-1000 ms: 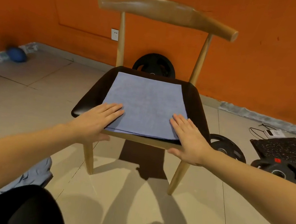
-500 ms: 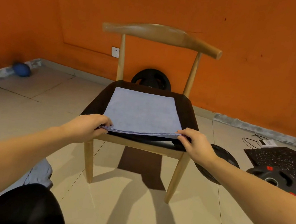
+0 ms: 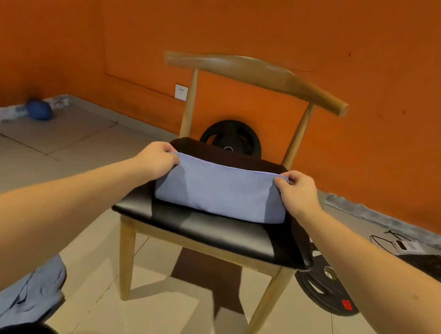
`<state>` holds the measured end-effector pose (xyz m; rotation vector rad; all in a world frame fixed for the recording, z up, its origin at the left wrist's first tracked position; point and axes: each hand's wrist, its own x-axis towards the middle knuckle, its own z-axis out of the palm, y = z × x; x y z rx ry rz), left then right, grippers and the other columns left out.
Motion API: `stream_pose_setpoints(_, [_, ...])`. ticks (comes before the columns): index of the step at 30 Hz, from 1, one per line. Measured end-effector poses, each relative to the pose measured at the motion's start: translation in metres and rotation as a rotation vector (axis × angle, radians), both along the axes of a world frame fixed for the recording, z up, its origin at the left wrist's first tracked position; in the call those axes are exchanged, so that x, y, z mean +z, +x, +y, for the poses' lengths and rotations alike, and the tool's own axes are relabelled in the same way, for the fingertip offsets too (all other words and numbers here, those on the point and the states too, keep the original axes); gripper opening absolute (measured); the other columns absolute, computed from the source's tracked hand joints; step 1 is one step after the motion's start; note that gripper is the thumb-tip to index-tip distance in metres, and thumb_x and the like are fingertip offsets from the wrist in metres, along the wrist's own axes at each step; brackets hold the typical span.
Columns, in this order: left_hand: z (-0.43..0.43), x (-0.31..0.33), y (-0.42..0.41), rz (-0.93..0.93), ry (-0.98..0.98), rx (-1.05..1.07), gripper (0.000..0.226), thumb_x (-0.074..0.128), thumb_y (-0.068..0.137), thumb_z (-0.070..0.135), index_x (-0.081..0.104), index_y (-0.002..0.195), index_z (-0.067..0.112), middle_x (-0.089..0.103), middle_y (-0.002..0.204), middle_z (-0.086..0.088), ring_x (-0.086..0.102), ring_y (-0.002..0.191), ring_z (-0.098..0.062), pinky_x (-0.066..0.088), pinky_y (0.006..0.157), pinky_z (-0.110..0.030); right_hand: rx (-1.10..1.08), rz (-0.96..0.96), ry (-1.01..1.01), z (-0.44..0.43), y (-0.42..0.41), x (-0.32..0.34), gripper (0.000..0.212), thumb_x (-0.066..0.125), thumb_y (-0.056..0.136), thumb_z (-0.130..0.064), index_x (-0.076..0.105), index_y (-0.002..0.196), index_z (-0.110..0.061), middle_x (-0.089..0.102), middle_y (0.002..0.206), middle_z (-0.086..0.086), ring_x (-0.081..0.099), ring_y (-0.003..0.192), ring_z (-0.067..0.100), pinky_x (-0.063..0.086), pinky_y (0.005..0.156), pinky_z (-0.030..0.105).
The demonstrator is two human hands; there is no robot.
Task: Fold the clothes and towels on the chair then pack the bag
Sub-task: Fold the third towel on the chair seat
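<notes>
The left hand (image 3: 157,158) and right hand (image 3: 298,190) pinch the blue towel (image 3: 221,193) mid-fold on the chair (image 3: 203,230) — a blue garment (image 3: 19,299) lies crumpled near left, no bag in view.

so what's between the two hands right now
The blue towel: its top edge runs from the left hand to the right hand, each pinching a corner, in the head view.

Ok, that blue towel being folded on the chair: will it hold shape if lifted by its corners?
Probably floppy: the towel drapes in a soft curve between the left hand and right hand. Likely light, since fingertip pinches carry its edge. It may slide on the glossy black seat if pushed.
</notes>
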<state>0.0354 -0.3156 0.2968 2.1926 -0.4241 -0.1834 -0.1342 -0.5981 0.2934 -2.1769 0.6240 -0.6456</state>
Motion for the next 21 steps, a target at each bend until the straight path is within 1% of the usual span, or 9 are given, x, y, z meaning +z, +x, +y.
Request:
stream_pose_setpoints(2, [-0.020, -0.004, 0.023, -0.047, 0.018, 0.037, 0.015, 0.049, 0.101, 0.017, 0.062, 0.105, 0.012, 0.063, 0.103, -0.010, 0.057, 0.094, -0.024, 0.039, 0.063, -0.030, -0.034, 0.022, 0.011, -0.008, 0.028, -0.005, 0.012, 0.062, 0.099, -0.018, 0.070, 0.094, -0.011, 0.065, 0.084, 0.006, 0.057, 0.078, 0.019, 0.042, 0.061, 0.031])
stream_pose_setpoints(3, [-0.030, -0.007, 0.035, -0.082, 0.044, 0.042, 0.016, 0.047, 0.102, 0.017, 0.061, 0.107, 0.012, 0.064, 0.105, -0.012, 0.057, 0.093, -0.026, 0.041, 0.065, -0.032, -0.049, 0.038, 0.017, -0.012, 0.041, -0.009, 0.012, 0.061, 0.099, -0.018, 0.070, 0.095, -0.011, 0.064, 0.083, 0.005, 0.057, 0.078, 0.019, 0.041, 0.064, 0.031])
stream_pose_setpoints(6, [-0.049, -0.019, 0.060, -0.210, 0.202, 0.053, 0.019, 0.040, 0.106, 0.022, 0.054, 0.115, 0.012, 0.062, 0.106, -0.013, 0.059, 0.091, -0.031, 0.052, 0.076, -0.044, -0.095, 0.083, 0.019, -0.028, 0.076, -0.023, 0.012, 0.062, 0.100, -0.020, 0.069, 0.095, -0.012, 0.062, 0.080, 0.004, 0.059, 0.081, 0.024, 0.041, 0.071, 0.031])
stream_pose_setpoints(9, [-0.061, -0.037, 0.079, -0.308, 0.320, 0.062, 0.018, 0.039, 0.108, 0.022, 0.050, 0.120, 0.015, 0.063, 0.104, -0.010, 0.061, 0.088, -0.031, 0.055, 0.082, -0.051, -0.131, 0.128, 0.025, -0.041, 0.102, -0.035, 0.013, 0.065, 0.100, -0.021, 0.069, 0.095, -0.010, 0.063, 0.082, 0.008, 0.059, 0.082, 0.028, 0.042, 0.073, 0.033])
stream_pose_setpoints(13, [-0.067, -0.062, 0.095, -0.357, 0.369, 0.044, 0.014, 0.043, 0.105, 0.018, 0.050, 0.117, 0.018, 0.062, 0.103, -0.006, 0.058, 0.087, -0.028, 0.053, 0.080, -0.048, -0.146, 0.232, -0.004, -0.055, 0.119, -0.049, 0.015, 0.067, 0.099, -0.022, 0.065, 0.091, -0.010, 0.059, 0.077, 0.005, 0.057, 0.079, 0.026, 0.041, 0.072, 0.033])
stream_pose_setpoints(16, [-0.069, -0.075, 0.099, -0.394, 0.381, 0.074, 0.016, 0.048, 0.104, 0.017, 0.052, 0.120, 0.019, 0.061, 0.102, -0.003, 0.058, 0.085, -0.025, 0.052, 0.075, -0.045, -0.167, 0.277, -0.033, -0.061, 0.125, -0.054, 0.030, 0.068, 0.098, -0.024, 0.057, 0.073, -0.011, 0.054, 0.069, 0.005, 0.050, 0.064, 0.018, 0.039, 0.068, 0.032])
stream_pose_setpoints(18, [-0.070, -0.076, 0.098, -0.396, 0.364, 0.094, 0.022, 0.050, 0.104, 0.018, 0.052, 0.126, 0.019, 0.062, 0.109, -0.004, 0.061, 0.088, -0.025, 0.053, 0.076, -0.044, -0.167, 0.296, -0.036, -0.064, 0.127, -0.055, 0.039, 0.070, 0.098, -0.026, 0.051, 0.065, -0.014, 0.053, 0.066, 0.007, 0.050, 0.063, 0.020, 0.037, 0.064, 0.031])
stream_pose_setpoints(20, [-0.068, -0.071, 0.093, -0.396, 0.370, 0.099, 0.029, 0.051, 0.104, 0.021, 0.050, 0.133, 0.017, 0.058, 0.122, -0.006, 0.061, 0.099, -0.028, 0.050, 0.078, -0.044, -0.176, 0.293, -0.029, -0.064, 0.126, -0.051, 0.033, 0.069, 0.097, -0.030, 0.057, 0.072, -0.012, 0.059, 0.074, 0.009, 0.058, 0.074, 0.027, 0.041, 0.066, 0.032])
stream_pose_setpoints(21, [-0.066, -0.067, 0.090, -0.432, 0.394, 0.101, 0.033, 0.053, 0.103, 0.023, 0.049, 0.135, 0.015, 0.055, 0.127, -0.007, 0.058, 0.105, -0.030, 0.049, 0.079, -0.044, -0.191, 0.283, -0.049, -0.062, 0.125, -0.047, 0.027, 0.068, 0.098, -0.033, 0.062, 0.084, -0.010, 0.064, 0.084, 0.011, 0.060, 0.081, 0.029, 0.044, 0.069, 0.034])
